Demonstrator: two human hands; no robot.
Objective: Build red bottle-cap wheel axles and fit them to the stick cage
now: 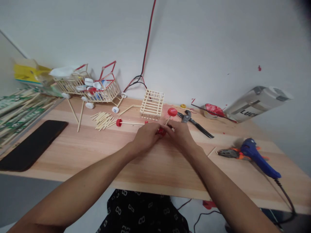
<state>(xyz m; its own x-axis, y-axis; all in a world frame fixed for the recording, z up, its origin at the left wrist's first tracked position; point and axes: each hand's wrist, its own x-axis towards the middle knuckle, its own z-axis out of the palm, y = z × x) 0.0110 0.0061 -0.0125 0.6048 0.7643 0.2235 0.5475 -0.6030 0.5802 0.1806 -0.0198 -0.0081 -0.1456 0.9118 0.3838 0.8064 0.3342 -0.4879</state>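
My left hand [146,136] and my right hand [180,135] meet at the middle of the wooden table [73,155], fingers pinched together around a small red bottle cap [160,131] on a thin wooden stick. The stick rises from between my hands to a second red cap [172,112]. Just behind them stands a small cage of wooden sticks [152,104]. Another stick with red caps on its ends [131,122] lies to the left of my hands.
Pliers [194,121] lie right of the cage, a blue glue gun [257,156] near the right edge, a black phone [31,144] at the left. A stick cart holding bottle caps [97,88], loose sticks [103,119] and a red-black cable [145,48] are behind.
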